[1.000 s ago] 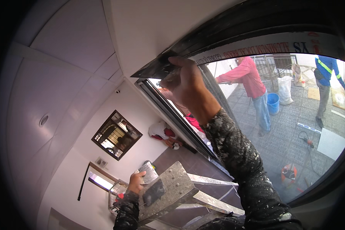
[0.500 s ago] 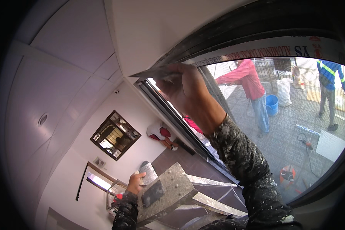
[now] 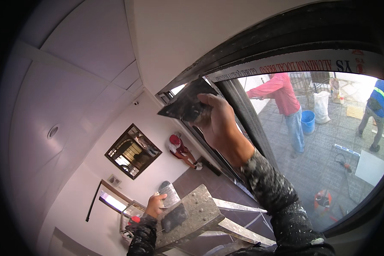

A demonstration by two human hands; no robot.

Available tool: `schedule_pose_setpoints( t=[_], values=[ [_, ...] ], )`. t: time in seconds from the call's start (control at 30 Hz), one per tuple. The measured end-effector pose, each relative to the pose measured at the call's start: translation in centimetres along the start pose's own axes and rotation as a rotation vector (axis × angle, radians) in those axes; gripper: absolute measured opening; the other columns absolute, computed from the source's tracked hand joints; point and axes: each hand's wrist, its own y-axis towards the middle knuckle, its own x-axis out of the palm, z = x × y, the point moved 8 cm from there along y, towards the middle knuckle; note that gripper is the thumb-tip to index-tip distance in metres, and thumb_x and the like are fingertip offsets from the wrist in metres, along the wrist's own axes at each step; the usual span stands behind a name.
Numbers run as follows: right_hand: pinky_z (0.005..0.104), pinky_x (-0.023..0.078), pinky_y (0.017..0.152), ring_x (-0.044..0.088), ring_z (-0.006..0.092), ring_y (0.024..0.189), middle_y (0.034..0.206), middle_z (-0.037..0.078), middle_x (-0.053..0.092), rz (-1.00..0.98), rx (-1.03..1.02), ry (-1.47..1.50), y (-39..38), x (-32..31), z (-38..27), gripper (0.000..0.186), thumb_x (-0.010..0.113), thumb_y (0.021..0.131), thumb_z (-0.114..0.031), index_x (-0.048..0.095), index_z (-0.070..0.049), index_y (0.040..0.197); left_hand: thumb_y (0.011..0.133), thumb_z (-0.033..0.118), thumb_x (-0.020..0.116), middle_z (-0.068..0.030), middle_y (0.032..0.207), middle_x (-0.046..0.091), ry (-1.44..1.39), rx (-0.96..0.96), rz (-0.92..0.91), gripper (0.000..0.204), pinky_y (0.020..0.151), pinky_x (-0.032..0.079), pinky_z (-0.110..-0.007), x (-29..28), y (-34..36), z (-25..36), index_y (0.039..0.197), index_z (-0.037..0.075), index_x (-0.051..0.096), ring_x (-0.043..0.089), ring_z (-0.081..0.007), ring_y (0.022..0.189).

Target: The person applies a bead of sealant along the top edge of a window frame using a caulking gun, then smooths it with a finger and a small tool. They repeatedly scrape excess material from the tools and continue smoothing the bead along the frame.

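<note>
High up beside the window frame, my right hand (image 3: 219, 121) grips a dark, thin, flat scraper (image 3: 190, 99) with pointed corners; its fingers are partly hidden behind it. The scraper stands apart from the wall edge (image 3: 166, 55) above the frame. Lower down, my left hand (image 3: 155, 205) holds a putty-smeared flat blade (image 3: 170, 195), light grey, over the top of a stepladder (image 3: 202, 198). A dark, flat rectangular patch (image 3: 174, 218) lies on the ladder top near that hand. White splashes cover both dark sleeves.
The dark-framed window (image 3: 243, 102) runs along the right. Beyond the glass, one person in a red shirt (image 3: 281, 94) and another in blue stand near a blue bucket (image 3: 308, 121). Inside, a person in a red cap (image 3: 181, 149) sits by the far wall. White ceiling panels (image 3: 81, 47) fill the left.
My right hand has come away from the wall edge, down and slightly right, turning the scraper's flat face into view. My left hand stays over the ladder top. The seated person has straightened up.
</note>
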Motion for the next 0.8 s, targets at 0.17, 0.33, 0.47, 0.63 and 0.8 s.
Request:
schedule_pose_setpoints(
  t=[0.17,0.33,0.47,0.63,0.8],
  values=[
    [0.0441,0.055,0.082,0.063,0.0226,0.072,0.090,0.012,0.062,-0.022,0.088,0.177,8.4,0.2,2.1,0.014,0.049,0.100,-0.010,0.055,0.002,0.106,0.089,-0.002,0.065,-0.0152,0.103,0.068,-0.042,0.008,-0.014,0.027,0.082,0.061,-0.047,-0.2,0.4,-0.2,0.115,-0.004,0.062,0.072,-0.0315,0.090],
    [0.0393,0.047,0.065,0.049,0.0203,0.059,0.078,0.009,0.054,-0.031,0.060,0.147,8.3,2.2,0.0,0.012,0.052,0.099,-0.011,0.055,0.000,0.096,0.089,-0.002,0.064,-0.0156,0.104,0.068,-0.048,0.024,-0.039,0.029,0.082,0.061,-0.048,0.2,0.4,0.0,0.117,-0.002,0.061,0.072,-0.0316,0.091],
    [0.0353,0.046,0.060,0.057,0.0204,0.067,0.084,0.010,0.062,-0.070,0.007,0.096,5.2,2.3,-3.0,0.011,0.057,0.097,-0.011,0.058,-0.001,0.099,0.088,-0.001,0.066,-0.0151,0.101,0.069,-0.040,0.025,-0.038,0.025,0.081,0.061,-0.044,1.2,-0.3,0.2,0.112,-0.005,0.063,0.072,-0.0306,0.087],
    [0.0330,0.048,0.060,0.066,0.0201,0.077,0.092,0.008,0.070,-0.364,-0.131,0.102,-0.1,3.9,-7.9,0.010,0.060,0.096,-0.013,0.064,-0.006,0.103,0.088,0.000,0.067,-0.0160,0.102,0.070,-0.041,-0.002,-0.036,0.027,0.081,0.061,-0.043,1.4,-0.7,0.2,0.115,-0.006,0.062,0.072,-0.0295,0.088],
    [0.0325,0.050,0.062,0.070,0.0205,0.074,0.095,0.005,0.073,-0.287,-0.125,0.089,-5.7,2.3,-9.3,0.009,0.058,0.096,-0.014,0.065,-0.009,0.100,0.089,-0.002,0.065,-0.0159,0.105,0.068,-0.033,-0.042,-0.045,0.029,0.083,0.060,-0.050,0.1,0.6,-0.5,0.117,-0.003,0.060,0.071,-0.0324,0.094]
  ],
)
